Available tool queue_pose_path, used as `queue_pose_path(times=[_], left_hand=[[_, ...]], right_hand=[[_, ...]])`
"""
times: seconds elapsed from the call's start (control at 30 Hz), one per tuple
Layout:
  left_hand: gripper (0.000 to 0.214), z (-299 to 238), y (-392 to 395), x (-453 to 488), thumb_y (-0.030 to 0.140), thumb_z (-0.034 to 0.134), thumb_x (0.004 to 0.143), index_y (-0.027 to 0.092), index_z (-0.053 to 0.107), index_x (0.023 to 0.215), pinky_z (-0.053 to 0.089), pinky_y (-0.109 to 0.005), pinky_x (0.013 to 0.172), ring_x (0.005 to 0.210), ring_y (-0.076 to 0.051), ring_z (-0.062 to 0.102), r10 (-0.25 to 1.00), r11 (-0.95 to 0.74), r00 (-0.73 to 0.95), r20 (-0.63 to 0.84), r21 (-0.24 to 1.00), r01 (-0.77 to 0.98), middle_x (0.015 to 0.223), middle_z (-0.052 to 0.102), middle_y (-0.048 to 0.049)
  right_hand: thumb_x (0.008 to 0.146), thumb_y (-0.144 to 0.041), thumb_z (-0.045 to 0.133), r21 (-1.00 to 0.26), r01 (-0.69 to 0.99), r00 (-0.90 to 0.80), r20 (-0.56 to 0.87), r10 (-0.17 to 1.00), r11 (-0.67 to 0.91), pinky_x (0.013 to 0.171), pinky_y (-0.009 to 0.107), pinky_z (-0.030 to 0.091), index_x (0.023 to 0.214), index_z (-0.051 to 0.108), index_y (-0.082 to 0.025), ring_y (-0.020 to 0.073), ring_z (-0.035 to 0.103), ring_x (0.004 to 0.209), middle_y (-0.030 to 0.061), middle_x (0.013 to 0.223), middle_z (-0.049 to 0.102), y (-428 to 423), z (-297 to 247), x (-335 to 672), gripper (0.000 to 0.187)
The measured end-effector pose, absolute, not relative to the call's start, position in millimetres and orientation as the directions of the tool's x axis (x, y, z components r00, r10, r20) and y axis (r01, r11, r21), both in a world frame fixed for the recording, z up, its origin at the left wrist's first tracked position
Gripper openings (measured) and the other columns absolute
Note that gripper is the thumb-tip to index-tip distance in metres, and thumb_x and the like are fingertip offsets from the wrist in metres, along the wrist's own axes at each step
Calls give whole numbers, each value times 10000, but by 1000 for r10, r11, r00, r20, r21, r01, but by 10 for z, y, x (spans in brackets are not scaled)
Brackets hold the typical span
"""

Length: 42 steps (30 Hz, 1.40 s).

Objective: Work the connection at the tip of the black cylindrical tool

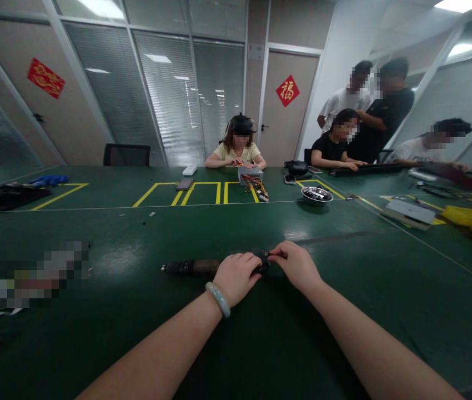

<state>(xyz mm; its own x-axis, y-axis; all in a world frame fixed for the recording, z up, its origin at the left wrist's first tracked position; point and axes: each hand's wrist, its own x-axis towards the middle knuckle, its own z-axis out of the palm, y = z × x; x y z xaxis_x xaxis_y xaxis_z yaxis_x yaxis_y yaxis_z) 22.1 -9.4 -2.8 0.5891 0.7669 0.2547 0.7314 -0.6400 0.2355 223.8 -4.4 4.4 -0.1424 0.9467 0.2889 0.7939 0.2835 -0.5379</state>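
Observation:
A long dark electric screwdriver (194,268) lies sideways on the green table, its metal tip pointing left. My left hand (238,273), with a pale green bangle at the wrist, is closed over the right part of its body and hides much of it. At the tool's right end, my right hand (296,264) is closed in a pinch. Something small and dark shows at those fingertips, too small to make out.
Across the green table (144,333), a person (238,153) handles a grey box with coloured wires (251,176). A metal bowl (317,195) holds small parts. To the right are a light flat case (408,214) and a yellow item (471,219); several people are beyond.

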Motion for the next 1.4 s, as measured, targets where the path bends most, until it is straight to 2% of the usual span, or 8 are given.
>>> queue_pose_path(times=[0.1,0.33,0.47,0.77,1.07,1.4], left_hand=[[192,-37,-80,212,299,581,859,257,573,1046,429,-355,854,978,-198,552,761,-646,592,264,233,727,1080,601,-1],[137,-56,-48,207,305,564,866,261,586,994,427,-337,800,927,-188,553,750,-656,591,296,221,722,1029,604,10],[142,-53,-46,200,306,568,864,257,592,996,423,-330,803,928,-182,553,753,-653,589,291,226,723,1032,601,6],[138,-86,-33,191,273,587,849,255,602,985,423,-326,804,922,-180,560,745,-663,587,318,253,705,1006,608,8],[138,-72,-46,193,263,597,846,244,596,983,428,-328,800,920,-180,565,746,-661,581,325,251,707,1003,611,4],[143,-69,-50,194,259,586,846,237,594,987,428,-325,807,926,-184,563,749,-659,586,310,251,709,1004,610,-7]], right_hand=[[831,-270,591,-538,781,-143,339,930,316,719,261,425,815,663,-217,138,572,776,5,881,623,-48,34,2209,90],[796,-266,623,-505,816,-222,178,959,283,657,245,407,793,648,-206,134,559,746,3,846,619,-40,67,2244,65],[795,-276,625,-485,820,-270,141,952,304,626,236,385,802,644,-208,130,554,729,2,831,619,-37,73,2274,71],[791,-229,618,-394,837,-334,179,925,379,616,224,353,803,631,-214,115,529,698,-11,804,595,-54,68,2253,24],[795,-222,619,-371,865,-300,156,941,337,665,233,361,841,654,-226,128,555,765,-5,864,607,-102,131,2196,58],[817,-188,580,-293,875,-347,173,922,384,625,230,326,828,653,-229,112,530,701,-16,836,595,-161,125,2137,85]])
